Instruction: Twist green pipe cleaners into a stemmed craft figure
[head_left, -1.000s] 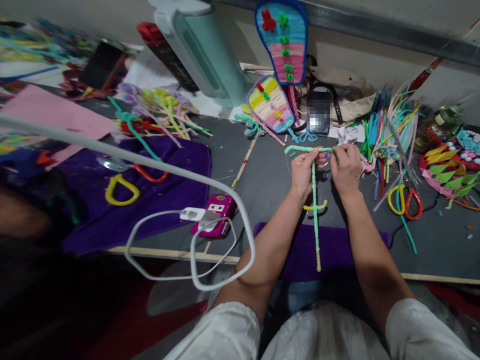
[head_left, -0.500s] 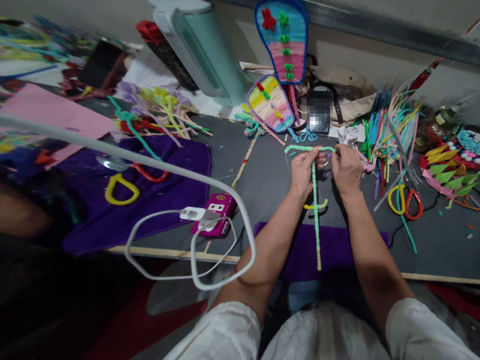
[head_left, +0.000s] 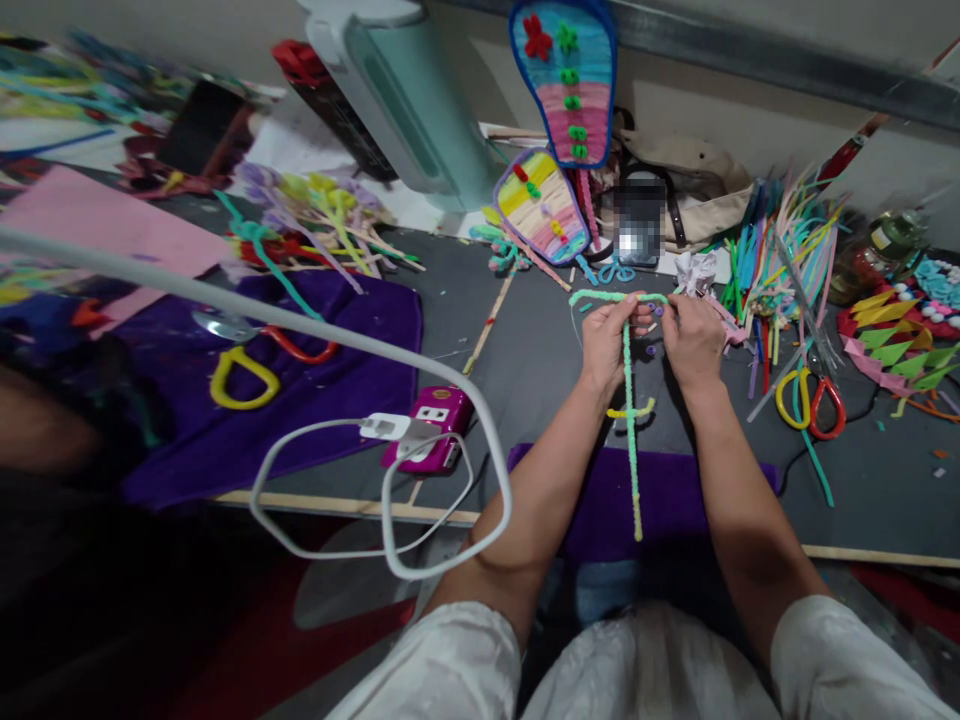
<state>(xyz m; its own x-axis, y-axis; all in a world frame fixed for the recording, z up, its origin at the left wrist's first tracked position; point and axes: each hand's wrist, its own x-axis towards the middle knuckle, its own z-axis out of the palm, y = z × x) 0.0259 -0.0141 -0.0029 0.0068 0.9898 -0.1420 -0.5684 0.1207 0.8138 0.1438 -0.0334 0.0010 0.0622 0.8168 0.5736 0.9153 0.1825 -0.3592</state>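
Note:
Both hands hold a light green pipe cleaner [head_left: 631, 420] in the head view, above the dark table. My left hand [head_left: 609, 340] is closed on it where a long stem hangs down from a crosswise piece that bends at its left end. The fingers of my right hand [head_left: 693, 335] pinch the right end of the crosswise piece. The stem's lower tip is yellowish. A short yellow pipe cleaner [head_left: 641, 410] lies across behind the stem. Small purple bits [head_left: 651, 350] lie between the hands. Below them is a folded purple cloth [head_left: 637, 490].
Scissors [head_left: 810, 403] and a bundle of pipe cleaners [head_left: 787, 270] lie to the right. Two decorated paddle shapes [head_left: 566, 90] stand behind the hands. A white cable [head_left: 315, 335] loops over a pink power bank [head_left: 435, 430] at left. A pale green jug [head_left: 420, 110] stands at the back.

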